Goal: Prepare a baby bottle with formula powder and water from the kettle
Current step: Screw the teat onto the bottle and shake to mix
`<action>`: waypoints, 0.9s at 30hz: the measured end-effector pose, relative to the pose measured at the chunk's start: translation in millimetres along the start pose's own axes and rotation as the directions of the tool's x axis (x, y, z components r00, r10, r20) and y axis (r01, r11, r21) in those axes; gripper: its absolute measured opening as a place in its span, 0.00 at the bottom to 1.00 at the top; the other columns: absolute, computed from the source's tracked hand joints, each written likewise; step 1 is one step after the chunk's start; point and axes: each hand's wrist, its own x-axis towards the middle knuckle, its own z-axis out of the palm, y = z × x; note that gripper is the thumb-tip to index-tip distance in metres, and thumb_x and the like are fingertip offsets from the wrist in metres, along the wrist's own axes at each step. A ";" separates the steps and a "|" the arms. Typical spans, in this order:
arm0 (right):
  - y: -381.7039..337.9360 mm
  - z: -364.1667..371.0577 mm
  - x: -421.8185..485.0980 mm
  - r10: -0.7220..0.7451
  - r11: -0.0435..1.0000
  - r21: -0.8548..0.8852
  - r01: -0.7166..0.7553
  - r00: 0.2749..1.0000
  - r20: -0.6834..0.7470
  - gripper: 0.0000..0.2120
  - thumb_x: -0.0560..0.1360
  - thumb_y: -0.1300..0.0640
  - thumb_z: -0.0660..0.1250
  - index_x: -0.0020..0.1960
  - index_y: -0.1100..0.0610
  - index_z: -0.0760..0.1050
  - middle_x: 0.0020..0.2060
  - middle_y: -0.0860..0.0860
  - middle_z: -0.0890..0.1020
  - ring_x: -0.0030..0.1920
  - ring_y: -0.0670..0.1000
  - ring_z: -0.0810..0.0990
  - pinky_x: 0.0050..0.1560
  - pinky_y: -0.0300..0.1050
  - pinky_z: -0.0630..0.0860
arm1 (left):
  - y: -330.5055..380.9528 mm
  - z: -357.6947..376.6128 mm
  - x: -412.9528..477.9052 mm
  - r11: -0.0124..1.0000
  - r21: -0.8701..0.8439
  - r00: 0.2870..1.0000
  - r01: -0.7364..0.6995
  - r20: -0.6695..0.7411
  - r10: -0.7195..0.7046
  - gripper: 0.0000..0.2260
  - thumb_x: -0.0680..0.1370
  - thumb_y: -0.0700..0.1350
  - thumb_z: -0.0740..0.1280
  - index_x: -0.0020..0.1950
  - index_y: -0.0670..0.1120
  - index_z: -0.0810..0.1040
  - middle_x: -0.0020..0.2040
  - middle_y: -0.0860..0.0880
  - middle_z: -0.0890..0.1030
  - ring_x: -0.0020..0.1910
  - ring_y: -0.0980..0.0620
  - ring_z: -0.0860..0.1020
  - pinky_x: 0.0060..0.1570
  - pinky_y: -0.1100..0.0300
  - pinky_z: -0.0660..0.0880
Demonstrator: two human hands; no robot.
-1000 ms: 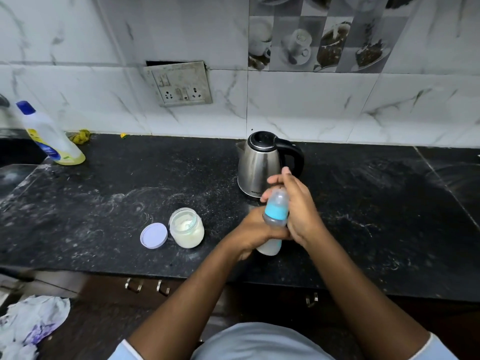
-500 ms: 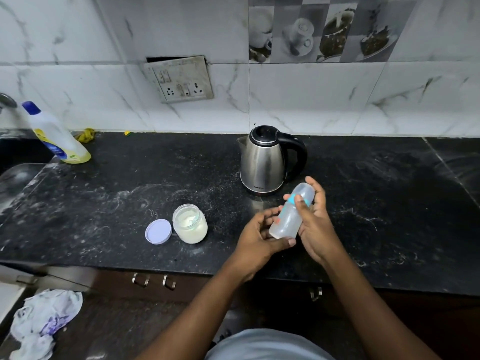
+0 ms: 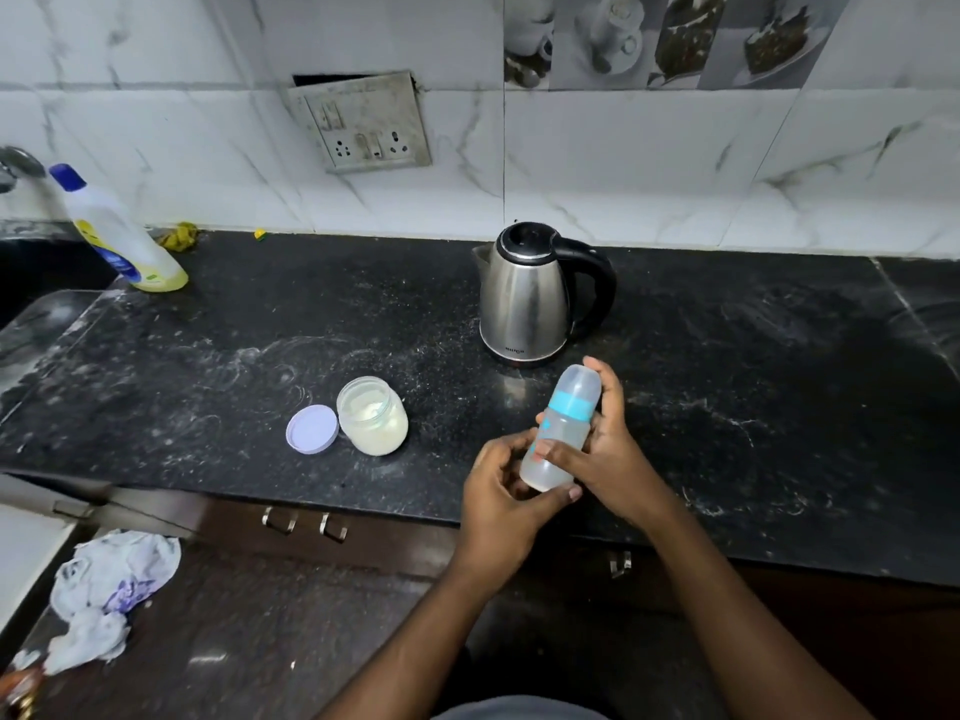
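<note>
Reaching in from the bottom edge, two bare forearms meet over the front of the counter (image 3: 727, 387). Down at the left, a crumpled white cloth (image 3: 111, 589) lies on the dark floor.

The left hand (image 3: 496, 498) curls round the base of the bottle (image 3: 563, 433), with its thumb under the bottom. The right hand (image 3: 615, 459) grips higher up: its thumb lies across the front of the body, and its fingers pass behind and reach the cap. Both hands are thus closed round the one bottle. It is held tilted over the counter's front part, with the clear cap leaning away and to the right, toward the kettle (image 3: 524, 298). A blue ring sits under the cap. The lower part looks pale and cloudy, but how full it is cannot be told.

Left of the hands and apart from them stands an open jar (image 3: 373, 417) with pale powder inside. Its lilac lid (image 3: 311, 429) lies flat, touching the jar's left side.

Farther back, the steel kettle stands upright with its lid shut and its black handle to the right.

At the far left, detergent (image 3: 122, 239) stands beside a tap (image 3: 15, 163). On the tiled wall a socket (image 3: 363, 124) hangs crooked.
</note>
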 end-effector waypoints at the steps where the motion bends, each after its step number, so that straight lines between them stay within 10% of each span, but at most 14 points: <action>1: 0.9 -1.0 -1.9 0.014 1.000 -0.009 -0.014 1.000 0.022 0.52 0.70 0.54 0.82 0.79 0.31 0.52 0.61 0.54 0.82 0.62 0.57 0.84 0.59 0.56 0.83 | -0.6 -1.8 -2.4 0.999 0.042 1.000 -0.020 -0.002 0.020 0.28 0.67 0.42 0.86 0.64 0.51 0.82 0.64 0.46 0.84 0.62 0.45 0.85 0.60 0.45 0.84; 6: -4.7 -0.7 -4.7 0.031 0.996 0.079 -0.037 0.997 0.068 0.52 0.71 0.63 0.82 0.79 0.32 0.54 0.62 0.46 0.83 0.65 0.56 0.83 0.59 0.56 0.83 | 0.5 -5.3 -3.5 0.977 0.166 0.991 -0.131 -0.011 0.134 0.27 0.67 0.51 0.85 0.63 0.62 0.80 0.61 0.56 0.82 0.62 0.50 0.84 0.58 0.48 0.84; 12: -18.3 3.2 -10.5 0.080 0.980 0.173 -0.097 0.992 0.100 0.50 0.70 0.65 0.82 0.76 0.29 0.59 0.59 0.62 0.84 0.60 0.63 0.85 0.55 0.56 0.83 | -2.9 -13.3 -0.3 0.913 0.302 0.960 -0.274 0.022 0.280 0.28 0.69 0.52 0.84 0.65 0.60 0.77 0.60 0.63 0.78 0.62 0.56 0.80 0.59 0.59 0.79; 18: -12.0 5.3 -11.7 0.039 0.988 0.147 -0.047 0.998 0.054 0.51 0.68 0.66 0.83 0.76 0.34 0.62 0.56 0.61 0.85 0.57 0.62 0.86 0.55 0.54 0.84 | -20.4 -29.3 11.8 0.917 0.342 0.966 -0.205 0.222 0.133 0.42 0.67 0.63 0.83 0.75 0.68 0.64 0.68 0.66 0.73 0.70 0.62 0.75 0.65 0.70 0.73; 27: -4.7 -10.2 -9.8 0.020 0.913 0.403 0.062 0.981 -0.195 0.47 0.72 0.70 0.73 0.75 0.30 0.61 0.69 0.62 0.76 0.69 0.64 0.77 0.63 0.61 0.80 | -68.0 -77.9 72.7 0.334 0.875 0.934 -0.349 0.355 0.044 0.32 0.86 0.65 0.54 0.86 0.49 0.62 0.88 0.46 0.56 0.88 0.41 0.47 0.84 0.44 0.49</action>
